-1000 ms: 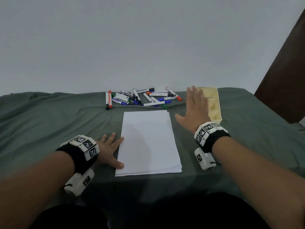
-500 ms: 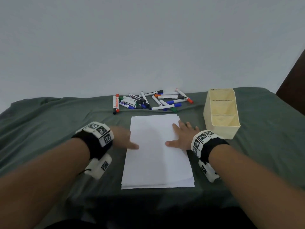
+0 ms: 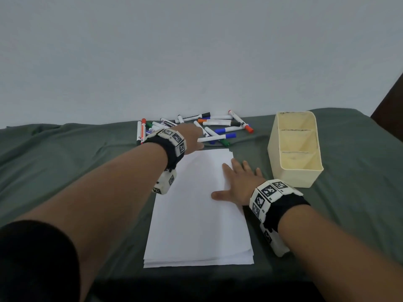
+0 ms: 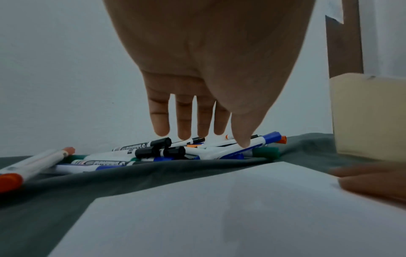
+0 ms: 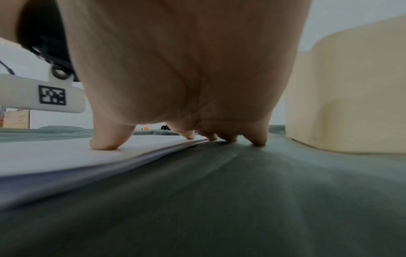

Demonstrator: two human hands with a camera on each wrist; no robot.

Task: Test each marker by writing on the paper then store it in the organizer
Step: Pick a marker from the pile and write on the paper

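Note:
A heap of white markers (image 3: pixel 209 127) with black, blue, green and orange caps lies at the far side of the bed, by the wall. My left hand (image 3: pixel 193 136) hovers over it with straight fingers (image 4: pixel 183 120); the thumb tip touches a blue-capped marker (image 4: pixel 252 145). It holds nothing. A stack of white paper (image 3: pixel 196 205) lies in the middle. My right hand (image 3: pixel 236 184) lies flat on the paper's right edge, thumb (image 5: pixel 105 139) on the sheet and the outer fingers on the cloth. The cream organizer (image 3: pixel 294 149), with three empty compartments, stands to the right.
A grey-green cloth (image 3: pixel 65 162) covers the surface, with folds at the left. A pale wall (image 3: pixel 196 51) rises straight behind the markers. A dark brown panel (image 3: pixel 392 101) stands at the far right. The organizer wall (image 5: pixel 351 97) is close beside my right hand.
My left hand has gone from the paper's left edge forward to the marker heap. My right hand, earlier raised near the organizer, came down and now rests on the paper's right edge.

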